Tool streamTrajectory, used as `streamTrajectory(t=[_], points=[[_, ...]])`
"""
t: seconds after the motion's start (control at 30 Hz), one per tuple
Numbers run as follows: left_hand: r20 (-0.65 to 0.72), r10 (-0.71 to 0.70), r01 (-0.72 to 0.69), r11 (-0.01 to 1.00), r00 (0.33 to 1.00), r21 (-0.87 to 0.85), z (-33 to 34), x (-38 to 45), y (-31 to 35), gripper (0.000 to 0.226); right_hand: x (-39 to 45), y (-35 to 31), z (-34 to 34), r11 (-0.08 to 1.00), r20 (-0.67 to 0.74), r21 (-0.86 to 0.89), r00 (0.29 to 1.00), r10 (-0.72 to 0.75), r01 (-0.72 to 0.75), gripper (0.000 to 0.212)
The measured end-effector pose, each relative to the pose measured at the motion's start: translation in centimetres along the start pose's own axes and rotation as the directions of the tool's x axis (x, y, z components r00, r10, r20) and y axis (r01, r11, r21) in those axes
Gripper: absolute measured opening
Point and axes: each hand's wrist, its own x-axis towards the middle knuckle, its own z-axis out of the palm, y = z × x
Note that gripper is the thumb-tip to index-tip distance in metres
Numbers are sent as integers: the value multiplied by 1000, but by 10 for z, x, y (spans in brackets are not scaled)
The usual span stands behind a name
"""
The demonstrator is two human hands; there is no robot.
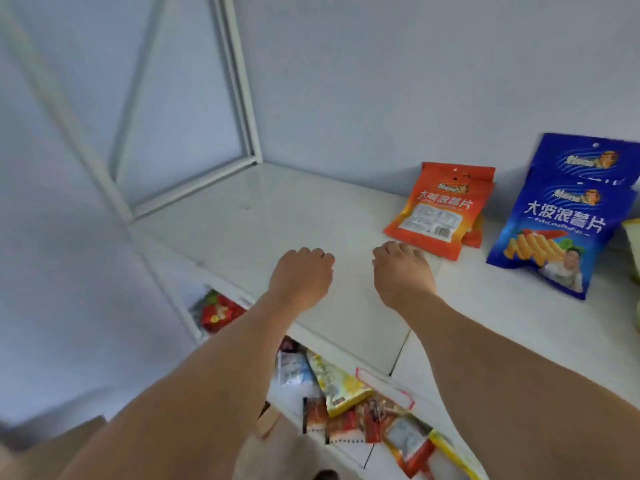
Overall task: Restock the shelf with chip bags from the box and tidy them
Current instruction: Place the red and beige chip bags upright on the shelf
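Two orange chip bags (pixel 440 206) lean one behind the other against the wall on the white top shelf (pixel 242 209). Two blue chip bags (pixel 557 230) stand to their right, also overlapping. My left hand (pixel 301 275) hovers over the bare middle of the shelf, its fingers loosely curled downward and holding nothing. My right hand (pixel 401 271) is just left of the front orange bag's lower corner, fingers loosely curled down and holding nothing. Whether it touches the bag I cannot tell. A cardboard box (pixel 52 445) shows at the bottom left.
The shelf's white metal frame (pixel 239 98) rises at the back left against the wall. A lower shelf (pixel 346 455) holds several mixed snack packets, and a red packet (pixel 218 311) lies under the left end. A yellowish item (pixel 632 237) shows at the right edge.
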Motion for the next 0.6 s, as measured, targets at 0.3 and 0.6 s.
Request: streamTrajectory(t=[0.3,0.6], points=[[77,-291,292,957,954,-2,7,-244,-66,26,-108,-178,-15,910,90,25,906,-414,413,32],[201,-466,469,883,862,38,35,-456,-126,24,-216,-364,0,772,120,40,764,-634,634,25]])
